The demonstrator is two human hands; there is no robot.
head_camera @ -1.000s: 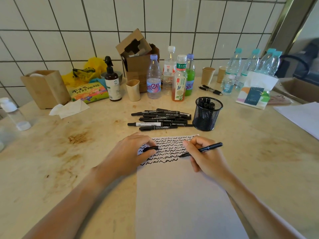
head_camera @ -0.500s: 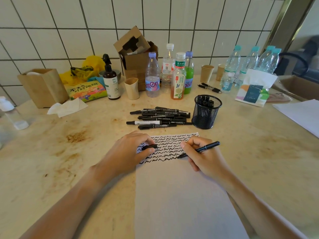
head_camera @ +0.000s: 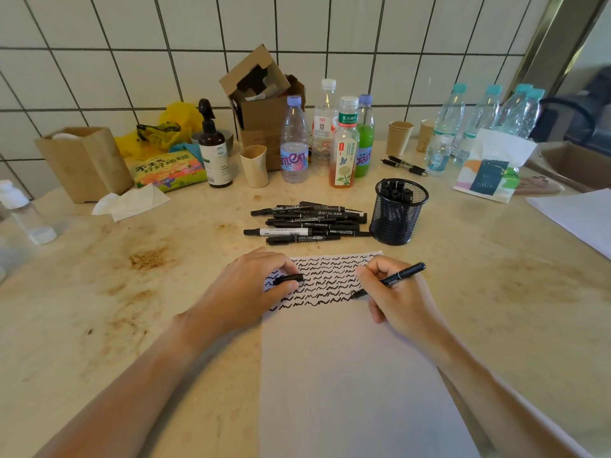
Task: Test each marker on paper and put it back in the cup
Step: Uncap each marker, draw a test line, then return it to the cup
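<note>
From the head camera I look down at a sheet of paper [head_camera: 347, 375] lying on a stained counter [head_camera: 115, 292], and I place everything else by that sheet. My right hand [head_camera: 396, 299] grips an uncapped black marker [head_camera: 393, 279] in a writing hold, its tip touching the paper at the right end of the lowest rows of wavy black lines. My left hand [head_camera: 244, 292] rests on the sheet's upper left corner, fingers curled round the marker's cap [head_camera: 288, 279]. Just beyond the paper's top edge lies a pile of black markers [head_camera: 307, 223], and to the right of that pile stands a black mesh cup [head_camera: 398, 211] with a few markers already in it. To do this step well, I judge I should keep the left hand pressing the sheet flat, draw a short light squiggle, then cap the marker firmly before dropping it upright into the cup.
</note>
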